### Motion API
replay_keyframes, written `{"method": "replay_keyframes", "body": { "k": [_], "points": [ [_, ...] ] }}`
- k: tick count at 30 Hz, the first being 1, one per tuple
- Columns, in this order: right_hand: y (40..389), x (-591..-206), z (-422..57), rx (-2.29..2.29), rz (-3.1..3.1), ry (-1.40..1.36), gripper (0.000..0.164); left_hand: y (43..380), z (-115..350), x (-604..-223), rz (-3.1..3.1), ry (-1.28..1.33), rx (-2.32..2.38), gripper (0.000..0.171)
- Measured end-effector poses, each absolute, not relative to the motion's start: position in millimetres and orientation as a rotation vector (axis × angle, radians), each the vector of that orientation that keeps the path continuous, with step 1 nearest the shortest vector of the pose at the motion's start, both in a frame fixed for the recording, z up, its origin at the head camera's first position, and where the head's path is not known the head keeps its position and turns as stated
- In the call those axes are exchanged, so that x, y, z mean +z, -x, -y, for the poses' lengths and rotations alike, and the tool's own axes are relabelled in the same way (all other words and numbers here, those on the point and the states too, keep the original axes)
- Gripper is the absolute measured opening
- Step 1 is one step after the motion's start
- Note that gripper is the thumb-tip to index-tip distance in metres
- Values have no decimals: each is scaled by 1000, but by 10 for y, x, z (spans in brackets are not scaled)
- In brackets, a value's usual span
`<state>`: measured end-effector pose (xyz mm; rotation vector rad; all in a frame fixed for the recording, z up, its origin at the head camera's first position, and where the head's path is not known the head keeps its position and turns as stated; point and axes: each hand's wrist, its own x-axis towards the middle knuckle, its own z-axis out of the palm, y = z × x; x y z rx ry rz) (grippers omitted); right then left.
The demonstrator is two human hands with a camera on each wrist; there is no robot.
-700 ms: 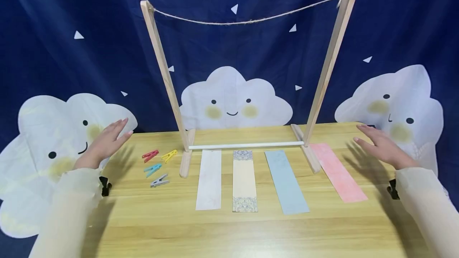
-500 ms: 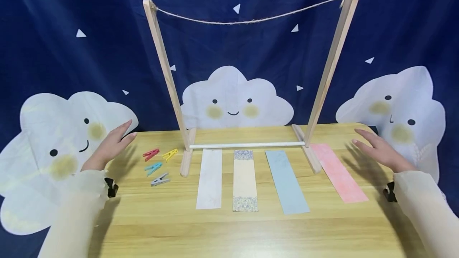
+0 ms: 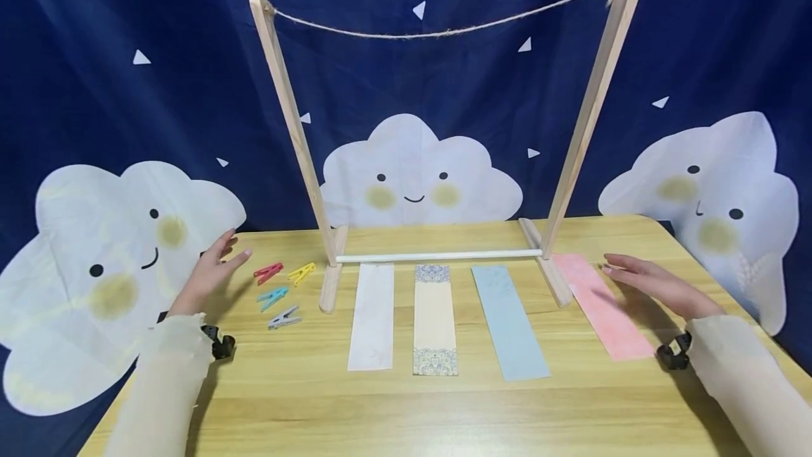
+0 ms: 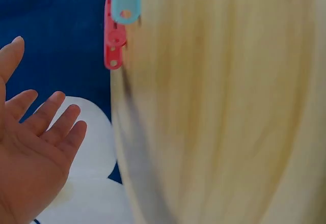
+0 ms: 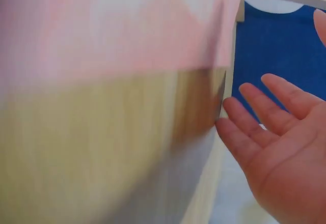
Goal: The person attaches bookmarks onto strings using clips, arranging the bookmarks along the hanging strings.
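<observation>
My left hand (image 3: pixel 209 273) hovers at the table's left side, fingers apart and holding nothing. Just right of it lie a red clothespin (image 3: pixel 268 273), a yellow one, a blue clothespin (image 3: pixel 273 298) and a grey clothespin (image 3: pixel 284 317). In the left wrist view the red clothespin (image 4: pixel 114 35) is beyond the fingertips. My right hand (image 3: pixel 662 286), also holding nothing, is above the table beside the pink paper strip (image 3: pixel 603 309); its fingers are extended in the right wrist view. White (image 3: pixel 371 319), cream patterned (image 3: pixel 434 316) and light blue strips (image 3: pixel 509 323) lie flat in the middle.
A wooden frame stands behind the strips, with a left post (image 3: pixel 292 118), a right post (image 3: pixel 593 111) and a white bottom rod (image 3: pixel 438 257). A sagging twine (image 3: pixel 406 37) joins the post tops. A dark blue cloud-print curtain (image 3: pixel 406 90) hangs behind the table (image 3: pixel 380 415).
Both hands have come lower and inward, the right one leftward toward the pink strip, the left one slightly rightward toward the clothespins. Strips and clothespins stay in place on the table.
</observation>
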<state>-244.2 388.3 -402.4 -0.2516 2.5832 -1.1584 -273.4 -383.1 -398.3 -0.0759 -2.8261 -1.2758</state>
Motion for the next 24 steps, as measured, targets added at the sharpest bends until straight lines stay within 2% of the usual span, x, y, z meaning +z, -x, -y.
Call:
{"method": "replay_keyframes", "body": {
  "k": [15, 24],
  "points": [
    [2461, -4368, -3838, -1181, -2697, 193, 73, 2856, 3785, -4313, 2737, -128, -1732, 74],
    [2494, -4393, -3739, -1041, -2797, 128, 74, 2870, 3808, -4421, 2763, -160, -1762, 77]
  ]
}}
